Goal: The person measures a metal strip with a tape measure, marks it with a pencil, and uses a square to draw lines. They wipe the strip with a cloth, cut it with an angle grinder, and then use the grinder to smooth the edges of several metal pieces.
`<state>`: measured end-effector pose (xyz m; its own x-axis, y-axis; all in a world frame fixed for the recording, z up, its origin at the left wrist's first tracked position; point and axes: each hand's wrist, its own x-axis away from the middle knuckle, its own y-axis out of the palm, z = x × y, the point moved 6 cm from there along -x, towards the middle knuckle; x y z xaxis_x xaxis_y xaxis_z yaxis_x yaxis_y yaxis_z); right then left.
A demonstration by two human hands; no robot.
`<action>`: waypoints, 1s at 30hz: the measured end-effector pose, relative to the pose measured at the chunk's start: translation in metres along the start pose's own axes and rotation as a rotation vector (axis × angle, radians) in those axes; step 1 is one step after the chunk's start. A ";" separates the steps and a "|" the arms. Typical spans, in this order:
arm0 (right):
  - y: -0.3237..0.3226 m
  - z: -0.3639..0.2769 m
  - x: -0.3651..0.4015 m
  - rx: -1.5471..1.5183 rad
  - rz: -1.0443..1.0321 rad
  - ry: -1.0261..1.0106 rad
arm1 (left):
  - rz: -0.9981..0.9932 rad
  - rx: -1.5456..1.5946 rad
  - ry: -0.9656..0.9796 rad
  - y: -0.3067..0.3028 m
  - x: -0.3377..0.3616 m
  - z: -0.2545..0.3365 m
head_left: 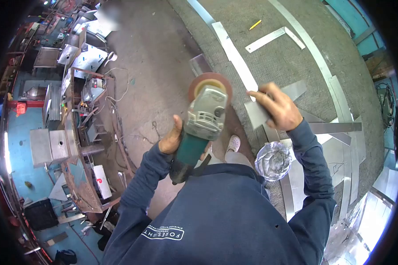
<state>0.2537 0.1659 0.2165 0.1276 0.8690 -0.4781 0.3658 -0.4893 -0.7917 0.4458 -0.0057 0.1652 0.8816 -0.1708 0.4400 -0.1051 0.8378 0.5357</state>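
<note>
My left hand (172, 138) is wrapped round the green body of an angle grinder (203, 119), its reddish-brown disc pointing away from me. Its fingers are mostly hidden beneath the tool; the thumb shows at the left side. A small flat metal piece (256, 115) is pinched in my right hand (276, 106), over the carpeted table. Disc and metal piece are apart. Just below the right hand sits a round bowl wrapped in foil (273, 161). Beyond it lies a long bright metal strip (239, 59).
An L-shaped metal square (269, 39) and a yellow marker (255, 24) lie on the carpeted surface (292, 62). Metal strips (336, 128) are piled at the right. A rusty frame (82, 185), cables and sheet-metal parts stand on the left.
</note>
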 end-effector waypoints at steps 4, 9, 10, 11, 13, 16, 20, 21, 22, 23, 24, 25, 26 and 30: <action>-0.030 0.020 -0.010 -0.080 0.212 0.177 | 0.089 0.081 0.074 -0.010 0.004 0.002; -0.031 0.045 -0.026 -0.162 0.195 0.117 | 0.006 0.052 0.136 -0.009 0.021 0.005; -0.028 0.041 -0.035 -0.138 0.212 0.045 | 0.059 0.072 0.118 -0.007 0.027 0.004; -0.024 0.038 -0.043 -0.118 0.230 -0.028 | 0.072 0.071 0.122 -0.008 0.029 0.005; -0.005 0.039 -0.051 -0.038 0.185 -0.147 | 0.012 -0.044 0.068 -0.005 0.035 0.001; 0.025 0.047 -0.054 -0.022 0.065 -0.206 | 0.032 -0.041 0.009 -0.002 0.041 -0.003; 0.048 0.043 -0.056 -0.025 -0.044 -0.265 | 0.027 -0.129 -0.078 0.002 0.039 -0.009; 0.054 0.043 -0.054 -0.028 -0.077 -0.289 | 0.058 -0.182 -0.110 0.000 0.038 -0.011; 0.054 0.042 -0.054 -0.040 -0.075 -0.285 | 0.045 -0.173 -0.121 0.000 0.036 -0.011; 0.056 0.041 -0.053 -0.050 -0.129 -0.283 | 0.051 -0.169 -0.132 0.000 0.035 -0.011; 0.060 0.041 -0.050 -0.056 -0.181 -0.280 | 0.053 -0.173 -0.135 -0.001 0.033 -0.010; 0.063 0.042 -0.048 -0.063 -0.179 -0.271 | 0.052 -0.178 -0.138 -0.001 0.029 -0.009; 0.067 0.041 -0.045 -0.055 -0.166 -0.292 | -0.003 -0.151 -0.080 0.002 0.025 -0.004; 0.071 0.035 -0.038 -0.081 -0.183 -0.317 | -0.022 -0.110 -0.120 0.004 0.014 0.010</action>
<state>0.2429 0.0954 0.1651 -0.2333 0.8694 -0.4357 0.4296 -0.3098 -0.8482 0.4536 -0.0101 0.1802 0.8210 -0.2450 0.5157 -0.0294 0.8839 0.4668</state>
